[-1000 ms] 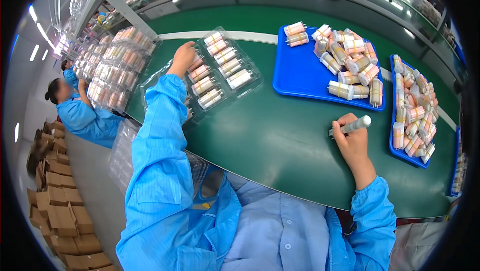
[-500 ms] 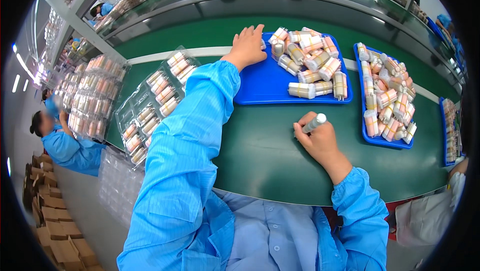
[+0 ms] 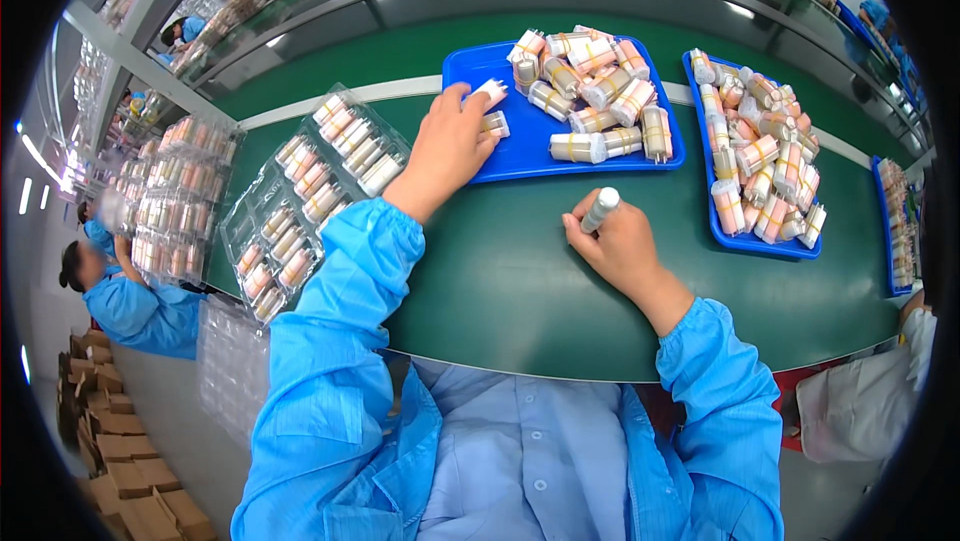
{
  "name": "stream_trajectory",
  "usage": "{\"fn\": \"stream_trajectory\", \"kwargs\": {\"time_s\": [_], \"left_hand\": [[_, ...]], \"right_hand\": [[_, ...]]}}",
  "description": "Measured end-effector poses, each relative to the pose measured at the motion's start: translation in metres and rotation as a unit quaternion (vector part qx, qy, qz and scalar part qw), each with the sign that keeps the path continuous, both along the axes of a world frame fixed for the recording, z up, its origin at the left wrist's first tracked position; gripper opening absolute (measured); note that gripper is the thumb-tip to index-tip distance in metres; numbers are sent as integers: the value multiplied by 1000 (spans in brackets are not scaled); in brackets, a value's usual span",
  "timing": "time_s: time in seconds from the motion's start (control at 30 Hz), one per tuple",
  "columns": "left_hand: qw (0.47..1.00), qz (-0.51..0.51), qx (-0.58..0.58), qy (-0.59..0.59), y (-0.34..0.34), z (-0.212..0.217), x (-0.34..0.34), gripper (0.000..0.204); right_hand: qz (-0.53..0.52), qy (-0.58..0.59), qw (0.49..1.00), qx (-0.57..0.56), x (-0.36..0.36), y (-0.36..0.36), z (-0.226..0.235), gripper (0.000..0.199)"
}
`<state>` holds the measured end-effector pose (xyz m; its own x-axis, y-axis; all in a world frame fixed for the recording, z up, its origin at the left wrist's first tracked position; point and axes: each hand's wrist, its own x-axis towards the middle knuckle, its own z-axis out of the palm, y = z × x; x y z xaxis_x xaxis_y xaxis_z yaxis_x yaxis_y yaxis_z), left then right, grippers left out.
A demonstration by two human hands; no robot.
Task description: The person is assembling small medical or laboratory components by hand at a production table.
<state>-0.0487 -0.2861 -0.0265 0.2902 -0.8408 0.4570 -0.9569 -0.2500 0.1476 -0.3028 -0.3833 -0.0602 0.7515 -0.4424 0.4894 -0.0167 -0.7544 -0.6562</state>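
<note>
we see the left hand (image 3: pixel 448 146) at the left end of a blue plastic tray (image 3: pixel 525 146), its fingers bent and closed on a pair of yellow-banded cylindrical parts (image 3: pixel 492 93), whose ends stick out to the right of the grip, one above the other. we cannot tell how far the pair clears the tray floor.

the right hand (image 3: pixel 625 241) is over the green tabletop (image 3: pixel 500 291), near the tray's front edge, fingers curled round a thick grey marker pen (image 3: pixel 602 207), its pale end up and tilted slightly right; we cannot see the lower tip.

in the same tray, toward its right, we see a loose pile of banded parts (image 3: pixel 604 88), pink, white and tan, lying at all angles. to the right, a second blue tray (image 3: pixel 760 247) bears a fuller heap of the same kind, and a third blue tray (image 3: pixel 881 231) shows at the far right.

left of the left hand we find clear blister packaging (image 3: pixel 250 216) set aslant, its cells holding parts in rows. beyond it rises a stack of filled blister trays (image 3: pixel 185 206), with a co-worker (image 3: pixel 145 316) in blue beside it and cardboard boxes (image 3: pixel 140 461) on the floor.
</note>
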Motion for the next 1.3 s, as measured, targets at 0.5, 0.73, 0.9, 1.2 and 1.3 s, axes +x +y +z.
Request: {"fn": "stream_trajectory", "kwargs": {"time_s": [0.5,0.73,0.9,1.2,1.3], "left_hand": [[986,-79,-105,98,45,52,-76,38],[936,-238,-15,260,31,8,-113,42],[915,-192,-28,354,29,-15,-120,62],[917,-192,-35,348,28,-15,-123,71],[918,-185,-41,349,28,-15,-124,70]], "right_hand": [[-35,-3,999,36,-4,-8,0,16],[-50,-90,991,86,-12,-14,17,16],[-15,-151,986,76,-17,-12,34,15],[-7,-96,991,94,-15,-2,29,14],[-26,-64,994,89,-14,-2,32,14]]}}
